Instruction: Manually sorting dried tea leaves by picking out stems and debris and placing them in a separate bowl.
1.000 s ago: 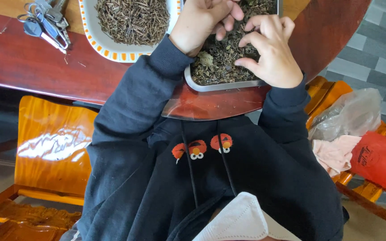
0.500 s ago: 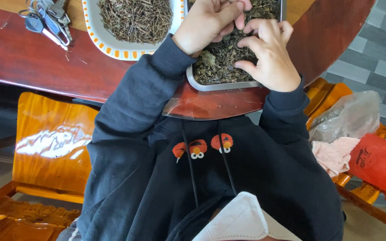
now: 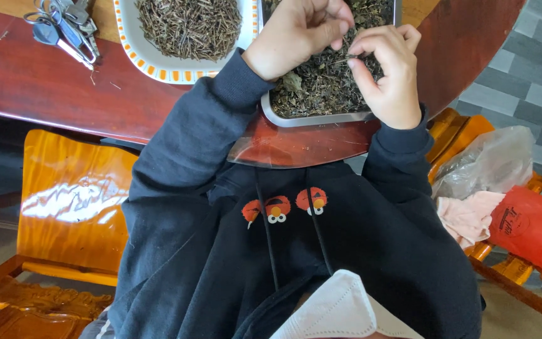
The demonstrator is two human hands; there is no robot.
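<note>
I see the red table (image 3: 64, 81) carrying a metal tray (image 3: 321, 118) of dark dried leaves and stems at twelve o'clock, its far end cut off. At eleven o'clock sits an orange-rimmed dish (image 3: 158, 68) of sorted brown stems. Left hand (image 3: 299, 31) and right hand (image 3: 387, 72) pinch one thin stem (image 3: 346, 59) above the tray; its details are too small to read.

Both hands, left hand (image 3: 299, 31) and right hand (image 3: 387, 72), crowd the metal tray (image 3: 321, 118), leaving little room above its dried leaves. At nine o'clock the oval dish (image 3: 158, 66) of twigs sits just beside the tray. Further toward ten o'clock the keys (image 3: 64, 28) block the corner. Bare red counter (image 3: 45, 88) lies open at eight o'clock
</note>
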